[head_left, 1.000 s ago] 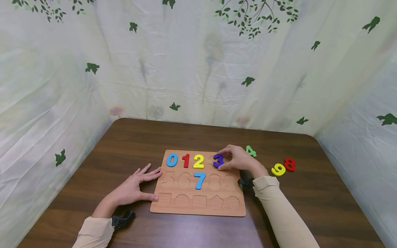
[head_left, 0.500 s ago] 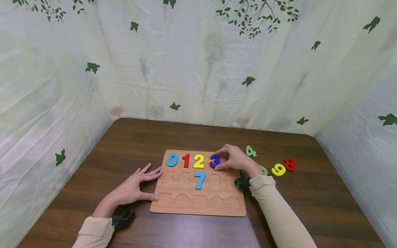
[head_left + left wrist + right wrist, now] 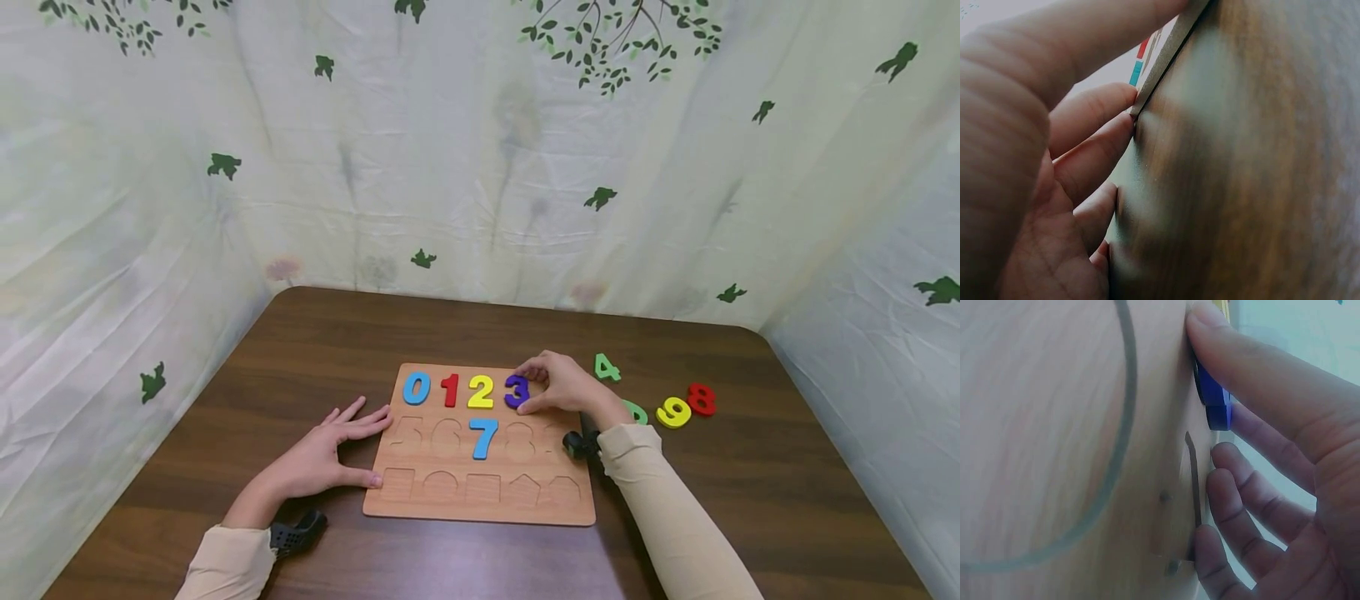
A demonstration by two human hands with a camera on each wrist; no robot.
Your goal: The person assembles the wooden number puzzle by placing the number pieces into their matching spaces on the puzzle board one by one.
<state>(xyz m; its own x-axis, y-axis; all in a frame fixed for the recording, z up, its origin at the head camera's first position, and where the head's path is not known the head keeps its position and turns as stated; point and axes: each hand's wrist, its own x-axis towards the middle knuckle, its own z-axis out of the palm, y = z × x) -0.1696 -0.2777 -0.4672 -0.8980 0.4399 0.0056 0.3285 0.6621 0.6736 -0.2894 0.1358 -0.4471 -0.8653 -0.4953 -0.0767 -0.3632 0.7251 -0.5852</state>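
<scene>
A wooden number puzzle board (image 3: 480, 496) lies on the table. My left hand (image 3: 330, 454) rests with spread, straight fingers at the board's left edge; in the left wrist view the fingertips (image 3: 1125, 94) touch that edge. My right hand (image 3: 566, 385) pinches a dark blue number 3 (image 3: 516, 391) between thumb and finger at the top row, right of the yellow 2 (image 3: 481, 391). The right wrist view shows the blue piece (image 3: 1213, 394) low against the board, partly behind the thumb. The blue 0 (image 3: 416, 388), red 1 (image 3: 449, 390) and blue 7 (image 3: 483, 438) are on the board.
Right of the board lie a green 4 (image 3: 607, 367), a yellow 9 (image 3: 673, 412) and a red 8 (image 3: 701, 399). Another green piece (image 3: 636, 412) is partly hidden by the right wrist. A pale curtain (image 3: 465, 167) with leaf prints surrounds the brown table (image 3: 337, 325).
My right hand has shifted slightly left with the blue 3, bringing it closer to the yellow 2. The green piece by the wrist has come into view. My left hand stays put.
</scene>
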